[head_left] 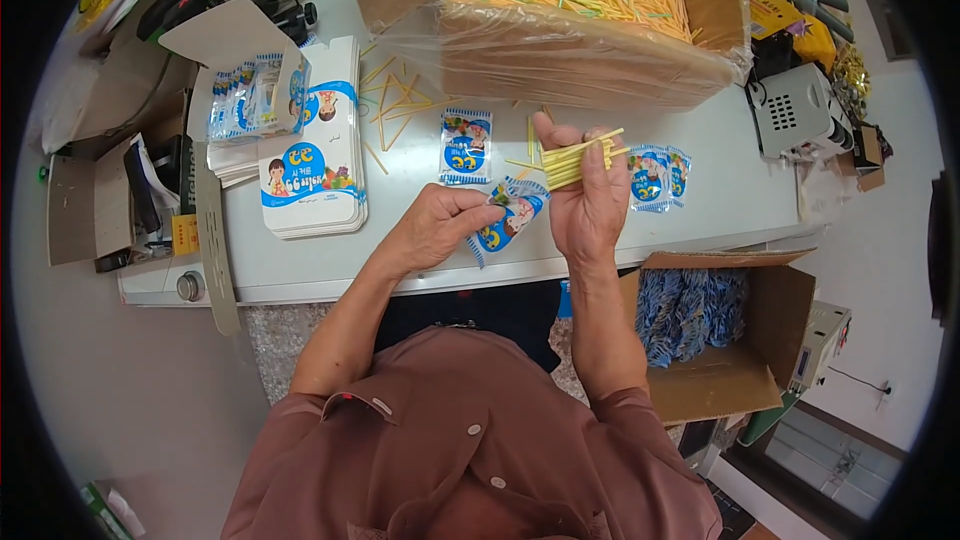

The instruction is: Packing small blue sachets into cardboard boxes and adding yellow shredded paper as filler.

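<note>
My left hand (433, 227) pinches a small blue and white printed packet (512, 217) between thumb and fingers. A bundle of thin yellow sticks (565, 166) lies in my right hand (590, 202), with the fingers curled round it. The near ends of the sticks meet the packet's upper edge; whether they reach inside I cannot tell. Beyond my left hand another packet (466, 147) lies flat on the white table (400, 275). Just right of my right hand, two more packets (650, 180) overlap on the tabletop.
A large plastic-lined carton (600, 60) full of yellow and orange sticks stands at the back. Loose sticks (392, 105) lie before it. At left, an open display box (255, 105) of packets sits by stacked flat printed cartons (315, 190). Below right, a cardboard box (725, 395) holds many packets.
</note>
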The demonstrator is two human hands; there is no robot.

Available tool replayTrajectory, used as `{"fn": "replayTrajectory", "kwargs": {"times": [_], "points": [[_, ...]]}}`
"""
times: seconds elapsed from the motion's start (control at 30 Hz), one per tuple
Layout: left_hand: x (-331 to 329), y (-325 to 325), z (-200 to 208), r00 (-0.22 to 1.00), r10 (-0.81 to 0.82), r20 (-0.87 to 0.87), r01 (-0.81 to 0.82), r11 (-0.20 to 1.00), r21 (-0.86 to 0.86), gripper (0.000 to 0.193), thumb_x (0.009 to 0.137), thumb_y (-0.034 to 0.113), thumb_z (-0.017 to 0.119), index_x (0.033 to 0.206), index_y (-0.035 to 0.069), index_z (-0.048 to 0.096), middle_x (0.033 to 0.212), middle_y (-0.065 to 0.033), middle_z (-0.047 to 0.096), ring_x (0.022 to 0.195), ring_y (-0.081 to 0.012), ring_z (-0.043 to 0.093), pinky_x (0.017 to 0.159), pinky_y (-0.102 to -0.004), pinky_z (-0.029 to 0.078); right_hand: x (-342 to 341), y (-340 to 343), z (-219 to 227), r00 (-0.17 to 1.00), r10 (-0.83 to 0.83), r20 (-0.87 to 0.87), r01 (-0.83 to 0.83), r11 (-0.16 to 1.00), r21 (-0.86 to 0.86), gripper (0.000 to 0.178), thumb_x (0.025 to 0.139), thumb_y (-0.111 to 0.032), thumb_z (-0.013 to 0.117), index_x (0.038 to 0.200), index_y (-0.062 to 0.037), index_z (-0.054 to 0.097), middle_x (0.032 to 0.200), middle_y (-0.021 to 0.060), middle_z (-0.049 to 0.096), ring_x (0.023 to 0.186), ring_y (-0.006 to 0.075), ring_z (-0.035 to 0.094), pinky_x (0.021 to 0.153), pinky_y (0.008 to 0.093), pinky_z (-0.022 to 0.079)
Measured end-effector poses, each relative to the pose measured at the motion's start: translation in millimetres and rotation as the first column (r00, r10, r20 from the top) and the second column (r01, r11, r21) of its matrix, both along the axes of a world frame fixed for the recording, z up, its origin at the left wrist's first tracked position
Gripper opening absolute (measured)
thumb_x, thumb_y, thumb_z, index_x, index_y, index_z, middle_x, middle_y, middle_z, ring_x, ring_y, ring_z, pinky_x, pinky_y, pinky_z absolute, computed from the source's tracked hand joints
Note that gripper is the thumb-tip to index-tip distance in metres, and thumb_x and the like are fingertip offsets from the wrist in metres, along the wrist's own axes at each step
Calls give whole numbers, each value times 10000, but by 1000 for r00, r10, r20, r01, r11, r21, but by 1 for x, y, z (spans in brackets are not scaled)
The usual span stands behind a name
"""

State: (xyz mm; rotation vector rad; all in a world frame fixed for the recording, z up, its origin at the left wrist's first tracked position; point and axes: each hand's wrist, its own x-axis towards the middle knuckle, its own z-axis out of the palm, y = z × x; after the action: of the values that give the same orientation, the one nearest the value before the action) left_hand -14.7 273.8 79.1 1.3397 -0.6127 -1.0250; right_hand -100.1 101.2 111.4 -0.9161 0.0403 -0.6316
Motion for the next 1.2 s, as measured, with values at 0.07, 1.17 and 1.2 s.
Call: {"fn": "replayTrajectory", "kwargs": {"times": [0.07,1.17,1.2], "points": [[-1,-1,0,999,-22,-34,22,1000,13,223,961,183,660,985,-18,755,847,-34,724,793,-63,611,730,-235,498,1,6,4,1000,0,-13,0,1000,-13,152,1048,-162,459,1149,-52,486,1118,190,664,1246,375,565,1092,464,412],[-15,-10,-26,884,404,-236,-430,900,-68,263,900,72,721,1121,-66,682,955,-97,727,824,-91,671,731,-220,549,22,28,-42,930,231,-285,-152,950,273,190,1047,-187,454,1132,-23,496,1130,223,658,1088,288,640,1010,410,477],[-14,-9,-28,883,405,-237,-431,900,-68,263,900,72,721,1121,-66,682,955,-97,727,824,-91,671,731,-220,549,23,27,-44,935,194,-298,-120,961,250,202,1046,-208,463,1105,-22,512,1112,215,658,1098,302,638,1008,436,484]]}}
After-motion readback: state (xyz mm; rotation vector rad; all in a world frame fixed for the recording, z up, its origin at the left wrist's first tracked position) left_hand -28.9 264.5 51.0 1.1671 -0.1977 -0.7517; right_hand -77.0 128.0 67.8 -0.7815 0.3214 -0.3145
